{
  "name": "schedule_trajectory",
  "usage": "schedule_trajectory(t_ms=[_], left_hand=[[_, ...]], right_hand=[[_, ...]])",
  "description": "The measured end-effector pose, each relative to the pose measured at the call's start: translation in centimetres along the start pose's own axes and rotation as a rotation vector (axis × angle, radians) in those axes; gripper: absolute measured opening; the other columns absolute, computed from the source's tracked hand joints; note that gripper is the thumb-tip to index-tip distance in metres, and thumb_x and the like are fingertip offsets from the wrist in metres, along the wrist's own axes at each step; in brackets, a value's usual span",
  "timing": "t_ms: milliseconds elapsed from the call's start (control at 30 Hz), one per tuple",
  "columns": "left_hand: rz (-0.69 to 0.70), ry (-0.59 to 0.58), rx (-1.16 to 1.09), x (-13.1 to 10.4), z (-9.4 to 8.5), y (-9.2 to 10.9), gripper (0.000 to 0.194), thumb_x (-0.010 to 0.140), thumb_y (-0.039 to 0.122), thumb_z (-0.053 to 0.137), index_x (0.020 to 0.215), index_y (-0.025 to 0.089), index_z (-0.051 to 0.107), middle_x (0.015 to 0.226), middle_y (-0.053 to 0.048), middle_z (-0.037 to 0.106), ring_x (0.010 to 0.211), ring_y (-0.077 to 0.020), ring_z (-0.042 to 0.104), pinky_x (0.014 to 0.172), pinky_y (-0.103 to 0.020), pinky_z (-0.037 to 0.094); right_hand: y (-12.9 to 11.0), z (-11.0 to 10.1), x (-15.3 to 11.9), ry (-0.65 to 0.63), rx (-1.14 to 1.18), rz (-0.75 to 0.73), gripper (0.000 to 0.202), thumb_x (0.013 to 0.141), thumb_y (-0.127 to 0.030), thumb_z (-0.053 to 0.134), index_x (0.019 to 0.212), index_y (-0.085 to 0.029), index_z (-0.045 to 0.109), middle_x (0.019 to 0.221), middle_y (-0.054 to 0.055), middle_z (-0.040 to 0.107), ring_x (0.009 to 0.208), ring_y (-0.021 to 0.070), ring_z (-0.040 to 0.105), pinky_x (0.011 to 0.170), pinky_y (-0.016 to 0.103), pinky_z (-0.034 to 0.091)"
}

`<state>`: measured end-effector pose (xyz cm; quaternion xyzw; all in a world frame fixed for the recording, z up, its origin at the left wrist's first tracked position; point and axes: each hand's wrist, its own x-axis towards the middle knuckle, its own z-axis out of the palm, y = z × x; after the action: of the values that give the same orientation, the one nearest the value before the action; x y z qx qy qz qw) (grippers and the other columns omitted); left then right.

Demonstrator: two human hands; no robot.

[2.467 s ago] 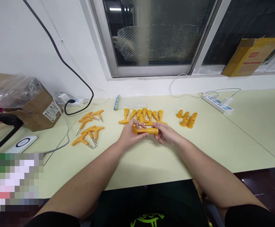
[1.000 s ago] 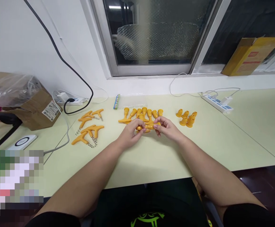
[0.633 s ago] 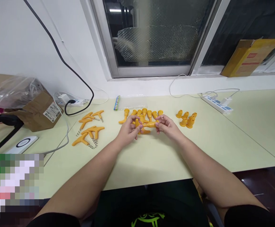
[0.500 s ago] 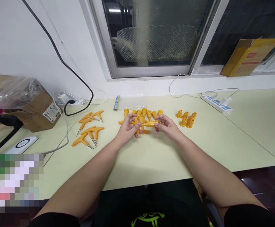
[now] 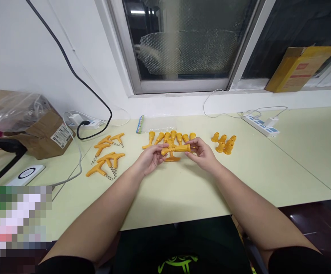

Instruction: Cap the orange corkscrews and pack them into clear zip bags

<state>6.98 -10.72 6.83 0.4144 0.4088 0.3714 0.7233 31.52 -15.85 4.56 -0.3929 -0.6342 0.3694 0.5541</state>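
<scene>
Between my hands lies a yellow corkscrew [image 5: 178,148] with a yellow sleeve over its shaft, held sideways. My left hand [image 5: 153,156] grips its handle end, fingers closed round it. At the sleeve's wide end, my right hand [image 5: 201,152] pinches with thumb and fingers. Behind and below it, several sleeved corkscrews [image 5: 151,137] lie in a row on the table. To the left is a group of yellow T-handles with bare metal spirals [image 5: 104,158]. Several loose yellow sleeves [image 5: 227,147] stand at the right.
A clear plastic bag [image 5: 159,123] lies at the back of the pale table [image 5: 176,198]. Power strips [image 5: 260,125] with cables sit at the back right and back left. An open cardboard box [image 5: 48,133] and a white charging pad [image 5: 27,174] are at the left.
The held corkscrew has turned, so its handle no longer spreads upright. My left fingers have shifted on the handle, and my right hand has moved slightly at the sleeve's wide end.
</scene>
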Motion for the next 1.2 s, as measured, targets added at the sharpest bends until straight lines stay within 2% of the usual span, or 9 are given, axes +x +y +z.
schedule_trajectory(t_ms=[167, 400, 567, 733, 800, 900, 933, 1033, 1200], left_hand=[[0.047, -0.133, 0.124, -0.1, -0.7, 0.0, 0.053, 0.067, 0.021, 0.091, 0.117, 0.019, 0.073, 0.080, -0.002, 0.072, 0.069, -0.0143, 0.073, 0.065, -0.025, 0.063], [0.154, -0.120, 0.271, -0.3, -0.3, -0.4, 0.042, 0.076, 0.056, 0.086, 0.082, 0.017, 0.073, 0.058, 0.001, 0.056, 0.046, -0.0079, 0.050, 0.040, -0.020, 0.036], [-0.045, -0.048, 0.086, -0.9, 0.6, 0.2, 0.048, 0.077, 0.055, 0.084, 0.066, 0.019, 0.055, 0.054, 0.004, 0.046, 0.045, -0.0075, 0.046, 0.041, -0.018, 0.033], [-0.243, -0.117, 0.029, -0.8, 0.5, 0.3, 0.059, 0.085, 0.057, 0.069, 0.056, 0.021, 0.032, 0.048, 0.006, 0.027, 0.043, -0.0091, 0.042, 0.039, -0.019, 0.031], [-0.068, 0.018, 0.143, -0.4, 0.1, -0.1, 0.054, 0.090, 0.058, 0.058, 0.058, 0.022, 0.035, 0.049, 0.005, 0.031, 0.044, -0.0111, 0.046, 0.041, -0.020, 0.035], [0.453, 0.155, 0.387, 0.2, -0.6, -0.6, 0.023, 0.088, 0.040, 0.064, 0.081, 0.021, 0.052, 0.071, 0.000, 0.057, 0.069, -0.0158, 0.064, 0.057, -0.024, 0.053], [0.628, 0.131, 0.473, 0.2, -0.8, -0.7, 0.017, 0.086, 0.032, 0.066, 0.095, 0.021, 0.056, 0.087, -0.002, 0.064, 0.085, -0.0177, 0.068, 0.067, -0.027, 0.058], [1.025, -0.046, 0.823, -0.1, -1.2, -0.7, 0.048, 0.086, 0.017, 0.068, 0.131, 0.028, 0.052, 0.136, -0.010, 0.057, 0.123, -0.0234, 0.063, 0.096, -0.041, 0.061], [1.308, -0.108, 1.226, -0.8, -1.2, -0.4, 0.061, 0.095, 0.005, 0.058, 0.150, 0.032, 0.050, 0.149, -0.013, 0.049, 0.144, -0.0285, 0.052, 0.116, -0.049, 0.051]], right_hand=[[-0.2, -0.3, 0.1, 0.018, 0.046, 0.047, 0.043, 0.082, -0.048, 0.084, 0.111, -0.026, 0.061, 0.116, 0.007, 0.066, 0.109, 0.0234, 0.068, 0.096, 0.040, 0.057], [-0.7, -0.7, -0.1, -0.021, 0.020, -0.032, 0.039, 0.085, -0.048, 0.083, 0.109, -0.026, 0.061, 0.114, 0.008, 0.066, 0.112, 0.0236, 0.067, 0.102, 0.043, 0.056], [-0.4, -0.7, -0.1, -0.048, -0.123, -0.161, 0.023, 0.093, -0.037, 0.074, 0.107, -0.026, 0.061, 0.116, 0.010, 0.068, 0.116, 0.0249, 0.067, 0.101, 0.044, 0.057], [-0.3, -0.7, 0.1, -0.006, -0.278, -0.340, 0.017, 0.091, -0.031, 0.074, 0.101, -0.026, 0.061, 0.109, 0.009, 0.072, 0.109, 0.0257, 0.070, 0.099, 0.046, 0.058], [0.0, -0.7, 0.1, 0.026, -0.240, -0.320, 0.021, 0.090, -0.032, 0.076, 0.104, -0.027, 0.062, 0.110, 0.008, 0.072, 0.109, 0.0250, 0.071, 0.099, 0.045, 0.059], [0.3, -0.8, 0.0, 0.057, -0.126, -0.195, 0.029, 0.088, -0.036, 0.080, 0.110, -0.027, 0.064, 0.114, 0.008, 0.071, 0.112, 0.0246, 0.070, 0.099, 0.044, 0.059], [0.3, -0.8, 0.0, 0.061, -0.092, -0.157, 0.031, 0.087, -0.037, 0.082, 0.111, -0.026, 0.064, 0.114, 0.007, 0.070, 0.111, 0.0243, 0.071, 0.100, 0.043, 0.060], [-0.1, -0.7, -0.1, 0.056, -0.013, -0.062, 0.036, 0.083, -0.041, 0.086, 0.107, -0.026, 0.064, 0.110, 0.006, 0.069, 0.103, 0.0223, 0.072, 0.097, 0.041, 0.060], [-1.0, -0.4, 0.1, 0.034, 0.159, 0.126, 0.049, 0.073, -0.049, 0.091, 0.101, -0.025, 0.059, 0.096, 0.002, 0.070, 0.085, 0.0186, 0.072, 0.083, 0.037, 0.061]])
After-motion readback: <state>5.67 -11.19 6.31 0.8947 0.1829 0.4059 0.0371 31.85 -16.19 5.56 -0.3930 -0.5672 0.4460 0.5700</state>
